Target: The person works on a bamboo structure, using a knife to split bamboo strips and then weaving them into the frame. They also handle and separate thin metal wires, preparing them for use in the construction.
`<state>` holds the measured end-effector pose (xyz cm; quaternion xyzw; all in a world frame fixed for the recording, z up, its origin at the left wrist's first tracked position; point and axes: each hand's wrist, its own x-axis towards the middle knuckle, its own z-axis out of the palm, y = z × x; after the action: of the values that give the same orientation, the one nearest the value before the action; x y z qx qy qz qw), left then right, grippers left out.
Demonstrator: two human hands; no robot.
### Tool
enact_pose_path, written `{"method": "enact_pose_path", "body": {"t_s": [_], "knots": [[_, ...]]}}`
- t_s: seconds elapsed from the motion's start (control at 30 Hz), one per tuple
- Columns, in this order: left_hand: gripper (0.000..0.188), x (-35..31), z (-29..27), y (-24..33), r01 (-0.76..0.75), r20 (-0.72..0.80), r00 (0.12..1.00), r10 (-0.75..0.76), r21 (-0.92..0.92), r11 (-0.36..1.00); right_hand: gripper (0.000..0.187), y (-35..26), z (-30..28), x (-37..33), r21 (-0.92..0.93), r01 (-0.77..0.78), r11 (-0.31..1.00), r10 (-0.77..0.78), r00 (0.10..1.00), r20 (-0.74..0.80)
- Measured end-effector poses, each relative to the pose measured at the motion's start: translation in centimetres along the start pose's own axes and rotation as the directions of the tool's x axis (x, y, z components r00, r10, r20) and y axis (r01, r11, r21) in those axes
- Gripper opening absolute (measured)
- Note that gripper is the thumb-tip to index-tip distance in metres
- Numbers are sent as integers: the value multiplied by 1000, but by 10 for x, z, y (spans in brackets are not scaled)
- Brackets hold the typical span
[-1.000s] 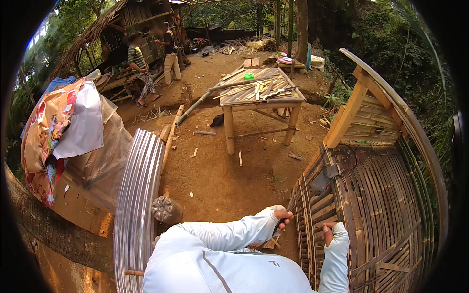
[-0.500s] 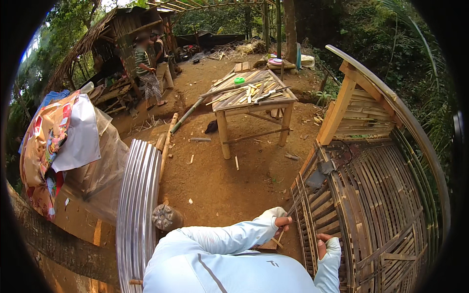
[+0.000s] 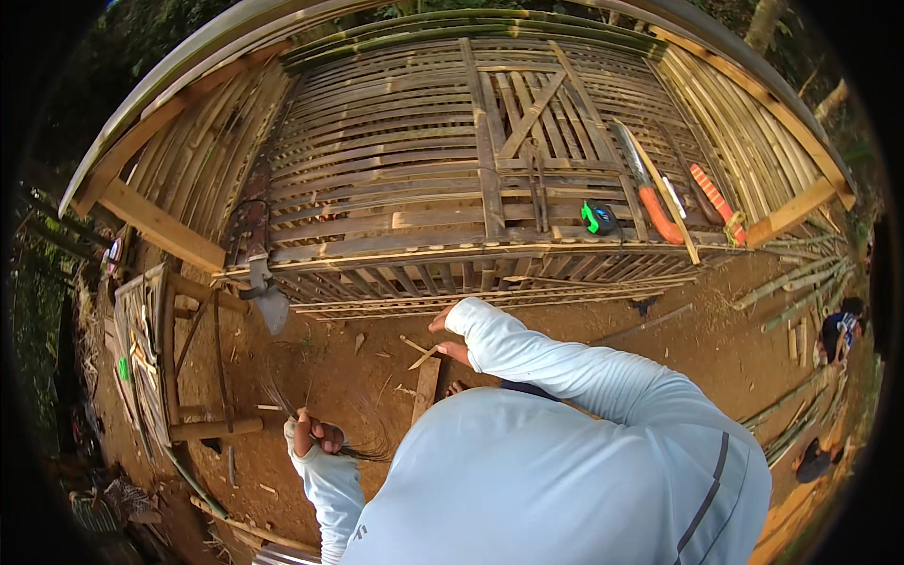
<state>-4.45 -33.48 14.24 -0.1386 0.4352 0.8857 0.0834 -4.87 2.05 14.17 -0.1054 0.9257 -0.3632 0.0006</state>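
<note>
My left hand is closed around a bundle of thin dark strands, whose loose ends fan out on both sides of the fist. To its right, my right hand reaches below the front rail of a bamboo slat structure, with thumb and finger apart and nothing visible between them. Two thin crossed bamboo strips lie close to those fingertips, by a wooden board. My sleeve hides part of the right hand.
On the slats lie a green and black tape measure, a long blade with an orange handle and a red striped handle. A trowel-like metal blade hangs at the left corner. A bamboo table stands left; two people are right.
My view has swung right, bringing the bamboo structure to the front and the table to the left. The hands have moved farther apart, the left one out to the left.
</note>
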Motion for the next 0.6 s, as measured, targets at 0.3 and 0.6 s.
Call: {"method": "enact_pose_path", "body": {"t_s": [0.3,0.6], "knots": [[16,33,20,2,49,33,998,-49,-5,999,26,100,-81,-41,-15,-484,875,404,745,-532],[17,51,17,2,6,38,999,-9,85,996,27,140,-143,-52,47,-570,820,388,494,-778]]}}
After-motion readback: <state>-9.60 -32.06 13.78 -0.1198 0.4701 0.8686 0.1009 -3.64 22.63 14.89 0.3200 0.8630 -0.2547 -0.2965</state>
